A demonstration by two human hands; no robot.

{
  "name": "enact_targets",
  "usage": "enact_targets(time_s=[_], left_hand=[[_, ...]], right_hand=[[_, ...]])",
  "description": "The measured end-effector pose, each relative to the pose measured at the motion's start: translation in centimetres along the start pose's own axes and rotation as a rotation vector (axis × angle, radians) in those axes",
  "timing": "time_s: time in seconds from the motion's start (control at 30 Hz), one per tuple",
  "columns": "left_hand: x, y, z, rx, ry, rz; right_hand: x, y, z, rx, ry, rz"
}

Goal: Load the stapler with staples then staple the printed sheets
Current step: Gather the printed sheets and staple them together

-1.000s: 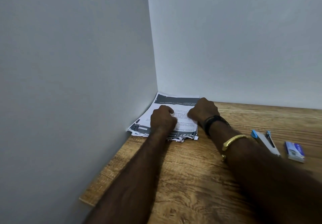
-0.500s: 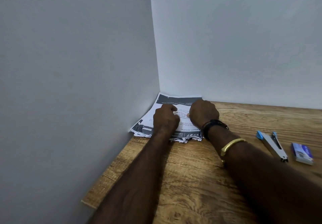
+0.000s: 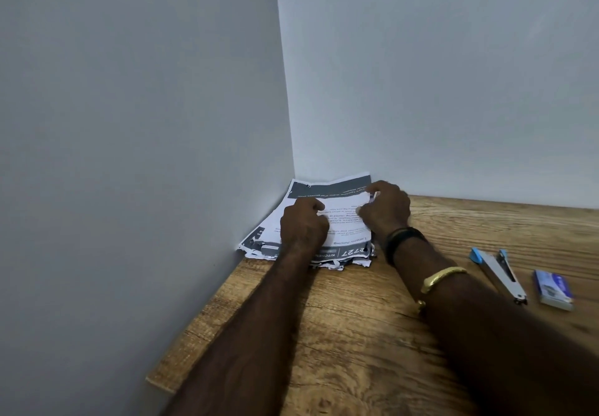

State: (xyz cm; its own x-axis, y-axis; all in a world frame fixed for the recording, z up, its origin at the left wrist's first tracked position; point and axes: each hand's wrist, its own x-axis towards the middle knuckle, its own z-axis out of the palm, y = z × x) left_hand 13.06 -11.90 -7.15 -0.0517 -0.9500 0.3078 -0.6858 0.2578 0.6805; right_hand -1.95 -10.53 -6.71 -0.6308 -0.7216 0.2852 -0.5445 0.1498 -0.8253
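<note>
Stack of printed sheets [image 3: 327, 211] sits in the wall corner on the wooden table [image 3: 372, 334], under both hands; print is upside down to the camera and mostly too small to read, only "727" legible on the near dark band. Lower sheets show only as ragged torn-looking edges poking out at the near side, count not readable. Left hand [image 3: 303, 226] rests knuckles-up on the middle of the top sheet, fingers curled in, pressing down; fingertips tucked under so I cannot tell if they pinch anything. Right hand [image 3: 385, 208] is just beside it on the sheet's right edge, fingers curled and pinching the top sheet's edge, which lifts off the stack toward the far corner; grip point partly hidden by the knuckles. Black band [image 3: 403, 240] on the right wrist, gold bangle [image 3: 442, 278] further down the forearm. Both forearms cut off by the bottom of the frame. Stapler [image 3: 497, 273], metal with blue ends, lies flat on the table well to the right of the right hand, past the forearm, untouched; can't tell if it's loaded. Staple box [image 3: 554, 289], blue and white, lies just right of the stapler, label blurred. Grey walls [image 3: 162, 124] meet behind the hands; the table's left edge butts against the left wall.
</note>
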Motion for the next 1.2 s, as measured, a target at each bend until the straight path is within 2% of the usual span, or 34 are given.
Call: enact_targets(time_s=[0.13, 0.33, 0.5, 0.63, 0.87, 1.1, 1.2], left_hand=[[-0.1, 0.0, 0.0, -0.046, 0.036, -0.030], [-0.7, 0.3, -1.0, -0.153, 0.136, -0.009], [-1.2, 1.8, -1.2, -0.356, 0.063, -0.077], [-2.3, 3.7, -0.2, -0.539, 0.019, -0.126], [-3.4, 6.7, 2.2, -0.673, 0.027, -0.080], [-4.2, 8.2, 3.7, -0.876, -0.017, -0.090], [-4.7, 9.2, 4.2, -1.033, -0.067, -0.124]], right_hand=[[0.0, 0.5, -1.6, 0.137, -0.011, 0.133], [-0.5, 1.1, -4.9, 0.271, 0.032, 0.067], [-0.4, 1.9, -8.8, 0.420, 0.101, 0.072], [-0.3, 3.4, -11.8, 0.451, 0.150, 0.057], [-0.8, 6.7, -16.8, 0.447, -0.079, 0.038], [-0.9, 9.1, -20.8, 0.483, -0.010, 0.017], [-0.8, 9.5, -21.7, 0.477, 0.036, 0.002]])
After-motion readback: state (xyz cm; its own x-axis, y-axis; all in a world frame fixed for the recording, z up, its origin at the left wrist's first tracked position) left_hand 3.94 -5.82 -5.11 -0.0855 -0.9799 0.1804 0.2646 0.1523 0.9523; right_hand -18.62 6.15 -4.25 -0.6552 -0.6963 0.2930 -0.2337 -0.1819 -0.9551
